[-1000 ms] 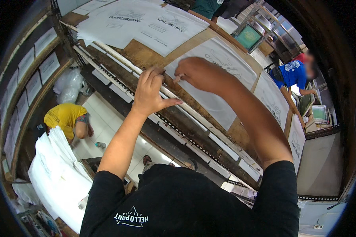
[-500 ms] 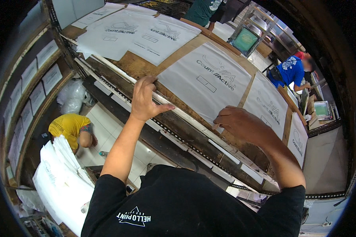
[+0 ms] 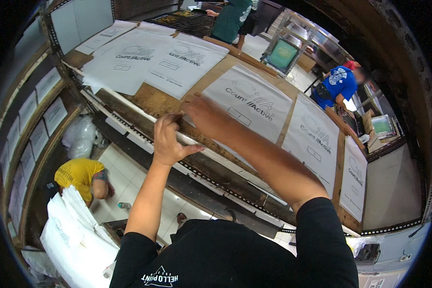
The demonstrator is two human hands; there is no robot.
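Note:
On the long work table a white printed bag (image 3: 249, 98), flat and with dark lettering, lies in front of me. My right hand (image 3: 199, 114) has its forearm stretched across the near part of this bag. The fingers are bent down together at the bag's near left corner, and their tips are hidden. Beside it, my left hand (image 3: 168, 144) rests on the table's pale front edge (image 3: 221, 156). Its thumb points right along the edge, apart from the bent fingers, with nothing visible in it.
More printed bags (image 3: 129, 60) lie to the left, and another printed bag (image 3: 312, 139) to the right. A stack of white sheets (image 3: 77, 235) stands lower left, near a crouching person in yellow (image 3: 79, 177). People in green (image 3: 231, 19) and blue (image 3: 338, 84) are beyond the table.
My right hand has moved left along the bag's near edge, to beside my left hand. The left hand's fingers have bent more, still at the table edge. The view has shifted slightly.

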